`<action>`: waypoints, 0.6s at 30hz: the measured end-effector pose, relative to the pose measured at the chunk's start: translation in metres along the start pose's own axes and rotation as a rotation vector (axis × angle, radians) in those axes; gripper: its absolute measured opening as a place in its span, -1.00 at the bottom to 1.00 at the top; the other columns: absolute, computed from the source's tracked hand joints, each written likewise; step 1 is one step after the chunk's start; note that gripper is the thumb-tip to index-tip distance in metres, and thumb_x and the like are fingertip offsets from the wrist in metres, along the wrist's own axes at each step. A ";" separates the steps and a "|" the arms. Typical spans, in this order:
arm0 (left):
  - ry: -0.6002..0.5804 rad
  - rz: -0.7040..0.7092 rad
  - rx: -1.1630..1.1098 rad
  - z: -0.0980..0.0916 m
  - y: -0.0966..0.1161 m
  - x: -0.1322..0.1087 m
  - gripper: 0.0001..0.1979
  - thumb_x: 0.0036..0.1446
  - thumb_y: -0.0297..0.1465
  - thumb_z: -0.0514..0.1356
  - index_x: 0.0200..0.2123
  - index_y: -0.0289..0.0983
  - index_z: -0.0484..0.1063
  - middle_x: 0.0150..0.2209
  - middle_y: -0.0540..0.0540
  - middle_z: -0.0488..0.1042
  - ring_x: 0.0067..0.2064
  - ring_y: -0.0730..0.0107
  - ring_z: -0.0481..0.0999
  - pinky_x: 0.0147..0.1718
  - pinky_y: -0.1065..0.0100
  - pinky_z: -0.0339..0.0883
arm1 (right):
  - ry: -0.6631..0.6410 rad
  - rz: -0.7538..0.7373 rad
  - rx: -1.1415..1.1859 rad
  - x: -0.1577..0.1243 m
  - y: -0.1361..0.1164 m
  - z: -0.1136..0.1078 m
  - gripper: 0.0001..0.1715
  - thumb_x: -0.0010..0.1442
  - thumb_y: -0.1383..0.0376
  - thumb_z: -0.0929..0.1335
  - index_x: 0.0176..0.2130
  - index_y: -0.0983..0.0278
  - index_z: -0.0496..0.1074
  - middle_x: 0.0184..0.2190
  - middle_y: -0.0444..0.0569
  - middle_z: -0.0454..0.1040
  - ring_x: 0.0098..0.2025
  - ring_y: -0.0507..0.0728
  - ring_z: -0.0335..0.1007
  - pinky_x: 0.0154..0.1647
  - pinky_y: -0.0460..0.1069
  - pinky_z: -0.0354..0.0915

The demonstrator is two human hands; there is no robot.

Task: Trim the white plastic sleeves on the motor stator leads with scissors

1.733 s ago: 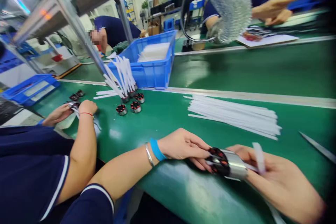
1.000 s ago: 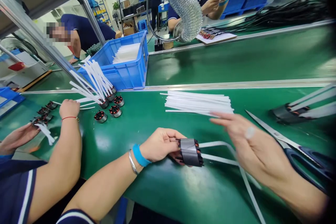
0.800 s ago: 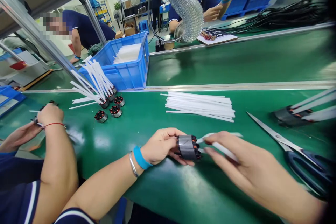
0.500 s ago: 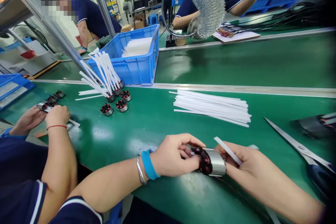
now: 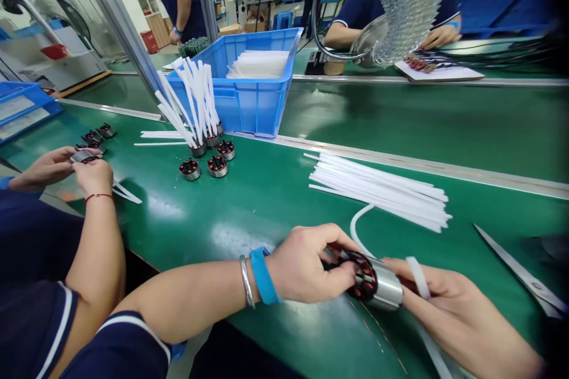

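A motor stator (image 5: 386, 285) with a silver ring and copper windings sits between my two hands above the green table. The fingers and thumb of my left hand (image 5: 306, 265) close on its dark wound end. My right hand (image 5: 457, 308) grips the silver ring from the other side, its fingertips hidden behind it. A white strip (image 5: 418, 278) loops over the right fingers, and a curved length of white strip (image 5: 358, 228) rises behind the stator. Beyond my hands lies a bundle of flat white strips (image 5: 377, 186). Scissors (image 5: 518, 269) lie to the right, blades open.
Several stators (image 5: 217, 166) stand left of centre, some with white strips (image 5: 200, 100) sticking up. A blue bin (image 5: 255, 109) stands behind them. At left, a co-worker's hands (image 5: 95, 174) hold another stator. A clear ribbed hose (image 5: 400, 18) hangs at the back.
The view has shifted, so the table's things sit differently. Both my hands still hold the stator, its windings now facing me more. The white strip now curves up behind the stator.
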State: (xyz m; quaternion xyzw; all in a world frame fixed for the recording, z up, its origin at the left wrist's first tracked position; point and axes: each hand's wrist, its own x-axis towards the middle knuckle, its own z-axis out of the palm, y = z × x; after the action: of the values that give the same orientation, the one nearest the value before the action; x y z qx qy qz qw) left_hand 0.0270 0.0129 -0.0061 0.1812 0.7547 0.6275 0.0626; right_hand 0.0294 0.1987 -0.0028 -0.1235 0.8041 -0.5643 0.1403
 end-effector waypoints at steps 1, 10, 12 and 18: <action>0.003 0.004 -0.012 0.000 0.000 0.000 -0.73 -0.04 -0.47 0.11 -0.23 -0.43 0.43 -0.34 -0.16 0.48 -0.35 0.41 0.47 -0.37 0.50 0.38 | -0.001 -0.049 -0.025 0.000 0.001 -0.001 -0.80 -0.02 0.14 0.34 -0.53 0.19 0.45 -0.62 -0.17 0.38 -0.55 0.09 0.30 -0.53 -0.09 0.23; 0.023 -0.033 -0.135 0.000 0.002 0.000 -0.74 -0.15 -0.50 0.15 -0.29 -0.43 0.42 -0.38 -0.12 0.45 -0.41 0.48 0.43 -0.46 0.54 0.37 | 0.015 -0.294 -0.038 0.006 0.010 -0.004 -0.65 0.01 0.14 0.33 -0.67 0.28 0.31 -0.73 -0.22 0.29 -0.72 -0.03 0.20 -0.73 -0.19 0.13; 0.022 -0.058 -0.168 0.001 0.003 0.000 -0.74 -0.17 -0.52 0.15 -0.30 -0.43 0.41 -0.40 -0.11 0.43 -0.43 0.52 0.42 -0.47 0.55 0.36 | 0.007 -0.281 -0.039 0.007 0.011 -0.005 -0.61 0.02 0.14 0.33 -0.69 0.29 0.28 -0.73 -0.22 0.29 -0.71 -0.02 0.22 -0.72 -0.19 0.13; 0.012 -0.091 -0.197 0.001 0.005 -0.001 -0.74 -0.18 -0.55 0.15 -0.31 -0.40 0.41 -0.38 -0.10 0.42 -0.41 0.50 0.43 -0.45 0.53 0.38 | -0.041 -0.214 -0.040 0.005 0.010 -0.010 -0.52 0.03 0.04 0.34 -0.72 0.29 0.29 -0.76 -0.17 0.28 -0.71 -0.01 0.18 -0.71 -0.18 0.11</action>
State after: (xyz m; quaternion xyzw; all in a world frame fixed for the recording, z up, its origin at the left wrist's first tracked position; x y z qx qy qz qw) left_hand 0.0289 0.0146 -0.0019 0.1358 0.6971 0.6962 0.1040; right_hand 0.0208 0.2085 -0.0093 -0.2231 0.7944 -0.5572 0.0931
